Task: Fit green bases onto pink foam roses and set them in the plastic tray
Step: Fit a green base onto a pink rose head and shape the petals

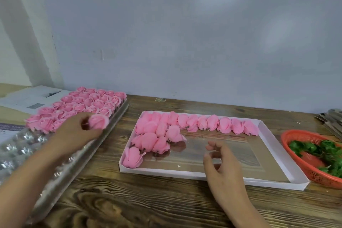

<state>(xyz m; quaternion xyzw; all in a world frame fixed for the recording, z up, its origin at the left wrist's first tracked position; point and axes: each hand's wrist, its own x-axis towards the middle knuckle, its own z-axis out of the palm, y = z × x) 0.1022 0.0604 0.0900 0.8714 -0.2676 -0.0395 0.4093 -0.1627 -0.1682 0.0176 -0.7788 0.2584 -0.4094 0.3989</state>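
The left hand [81, 127] pinches a pink rose [99, 121] over the plastic tray [61, 168], likely to seat it, while the right hand [220, 161], fingers loosely apart and empty, hovers over the white box [277, 181] of roses.

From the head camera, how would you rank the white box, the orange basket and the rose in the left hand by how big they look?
1. White box, clearly the largest.
2. Orange basket, though the frame's right edge cuts it off, so its full size is unsure.
3. Rose that the left hand holds, by far the smallest.
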